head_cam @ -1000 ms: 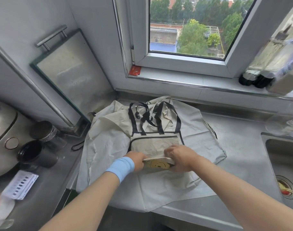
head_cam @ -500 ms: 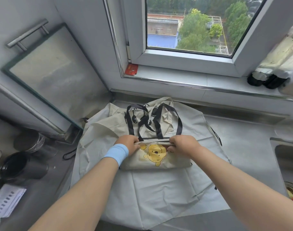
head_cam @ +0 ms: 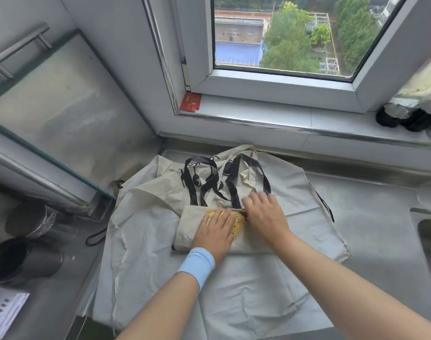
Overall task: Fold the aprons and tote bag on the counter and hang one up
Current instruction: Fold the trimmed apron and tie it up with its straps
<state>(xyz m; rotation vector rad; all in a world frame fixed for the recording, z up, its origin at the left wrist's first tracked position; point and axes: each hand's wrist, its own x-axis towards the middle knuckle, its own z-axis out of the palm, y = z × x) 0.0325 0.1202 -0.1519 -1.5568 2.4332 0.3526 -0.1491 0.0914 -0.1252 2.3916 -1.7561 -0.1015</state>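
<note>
A beige tote bag (head_cam: 187,229) with a yellow bear print lies folded in half on top of pale aprons (head_cam: 148,253) spread over the steel counter. Its black handles (head_cam: 234,182) trail toward the window. My left hand (head_cam: 215,231), with a blue wristband, presses flat on the bear print. My right hand (head_cam: 264,214) lies beside it with straight fingers on the bag's upper fold, reaching onto the handles; it is slightly blurred.
A glass-fronted panel (head_cam: 62,114) leans at the left wall. Dark cups (head_cam: 18,261) and a paper sheet (head_cam: 3,312) sit at the left. A sink (head_cam: 430,231) is at the right edge. Dark bottles (head_cam: 405,116) and a red box (head_cam: 191,102) stand on the window sill.
Both hands let go of the bag's folded edge. The left hand moved right and flattened on the bear print; the right hand flattened and slid up toward the handles.
</note>
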